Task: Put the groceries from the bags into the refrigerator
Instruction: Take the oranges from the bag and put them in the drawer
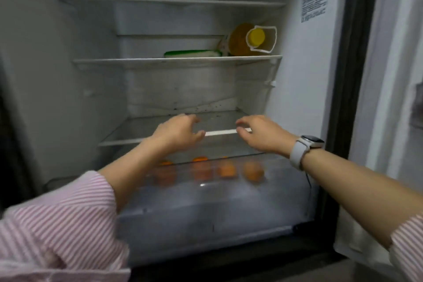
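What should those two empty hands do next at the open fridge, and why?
Probably draw back toward the bags for another item. Both the left hand and the right hand hover over the lower glass shelf holding nothing, while the oil bottle and green packet already lie on the shelf above and oranges sit in the crisper drawer.

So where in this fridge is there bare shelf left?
The lowest shelf under both hands is bare. The middle shelf is free on its left; its right holds a green pack and a yellow-capped bottle. The drawer holds oranges.
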Available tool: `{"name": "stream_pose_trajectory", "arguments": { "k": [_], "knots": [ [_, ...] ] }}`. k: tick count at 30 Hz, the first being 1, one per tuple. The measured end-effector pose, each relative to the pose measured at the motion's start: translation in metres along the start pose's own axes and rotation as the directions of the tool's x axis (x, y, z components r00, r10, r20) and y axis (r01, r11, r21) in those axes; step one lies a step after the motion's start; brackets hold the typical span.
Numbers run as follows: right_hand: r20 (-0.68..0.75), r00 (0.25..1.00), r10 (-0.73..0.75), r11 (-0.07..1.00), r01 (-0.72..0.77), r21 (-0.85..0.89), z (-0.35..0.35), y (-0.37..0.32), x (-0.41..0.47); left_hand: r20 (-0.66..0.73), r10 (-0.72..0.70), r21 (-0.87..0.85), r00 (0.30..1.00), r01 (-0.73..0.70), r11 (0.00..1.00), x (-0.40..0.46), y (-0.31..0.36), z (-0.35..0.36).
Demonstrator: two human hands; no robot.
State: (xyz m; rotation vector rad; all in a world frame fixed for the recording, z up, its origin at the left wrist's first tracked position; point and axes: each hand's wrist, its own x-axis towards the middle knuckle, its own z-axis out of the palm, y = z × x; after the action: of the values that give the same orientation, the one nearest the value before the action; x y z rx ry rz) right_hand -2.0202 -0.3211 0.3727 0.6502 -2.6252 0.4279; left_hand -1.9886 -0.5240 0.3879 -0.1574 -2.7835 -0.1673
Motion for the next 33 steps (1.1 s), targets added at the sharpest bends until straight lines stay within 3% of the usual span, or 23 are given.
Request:
{"name": "stream_pose_trajectory", "arguments": {
  "k": [2, 4, 7, 9, 11, 14, 16, 20, 25, 29, 33],
  "knots": [
    [-0.166, 0.983, -0.076, 0.995, 0.085, 0.049, 0.007, -0.016, -0.026, -0.236, -0.090, 0.049, 0.967, 0.104, 0.993, -0.045, 0.005, 0.000],
    [-0.287, 0.951, -0.115, 0.982, 0.152, 0.112, 0.018, -0.036, -0.062, -0.465, -0.108, 0.041, 0.879, 0.144, 0.989, -0.097, 0.013, 0.009],
    [-0.334, 0.937, -0.101, 0.956, 0.185, 0.230, 0.044, -0.064, -0.126, -0.651, -0.128, -0.007, 0.749, 0.162, 0.987, -0.178, 0.023, 0.036],
    [-0.262, 0.959, -0.112, 0.944, 0.185, 0.273, 0.069, -0.082, -0.172, -0.647, -0.182, -0.045, 0.741, 0.201, 0.979, -0.237, 0.028, 0.063],
    [-0.083, 0.991, -0.109, 0.932, 0.131, 0.339, 0.095, -0.100, -0.216, -0.604, -0.253, -0.067, 0.756, 0.268, 0.961, -0.298, 0.030, 0.091],
    [0.111, 0.981, -0.162, 0.930, 0.114, 0.349, 0.134, -0.129, -0.280, -0.441, -0.430, -0.052, 0.788, 0.456, 0.889, -0.394, 0.024, 0.129],
    [0.204, 0.952, -0.230, 0.930, 0.153, 0.334, 0.156, -0.154, -0.321, -0.312, -0.580, -0.038, 0.753, 0.600, 0.799, -0.459, 0.014, 0.144],
    [0.357, 0.852, -0.382, 0.902, 0.258, 0.347, 0.194, -0.223, -0.395, -0.179, -0.807, -0.005, 0.563, 0.820, 0.572, -0.585, -0.011, 0.143],
    [0.413, 0.650, -0.637, 0.744, 0.380, 0.549, 0.225, -0.361, -0.479, -0.210, -0.941, -0.028, 0.266, 0.960, 0.277, -0.740, -0.039, 0.109],
    [0.308, 0.533, -0.788, 0.580, 0.474, 0.662, 0.224, -0.491, -0.552, -0.214, -0.976, -0.013, 0.043, 0.999, 0.047, -0.873, -0.063, 0.068],
    [0.253, 0.354, -0.900, 0.419, 0.553, 0.720, 0.220, -0.606, -0.613, -0.292, -0.946, -0.033, -0.144, 0.990, -0.140, -0.985, -0.083, 0.014]
  ]
}}
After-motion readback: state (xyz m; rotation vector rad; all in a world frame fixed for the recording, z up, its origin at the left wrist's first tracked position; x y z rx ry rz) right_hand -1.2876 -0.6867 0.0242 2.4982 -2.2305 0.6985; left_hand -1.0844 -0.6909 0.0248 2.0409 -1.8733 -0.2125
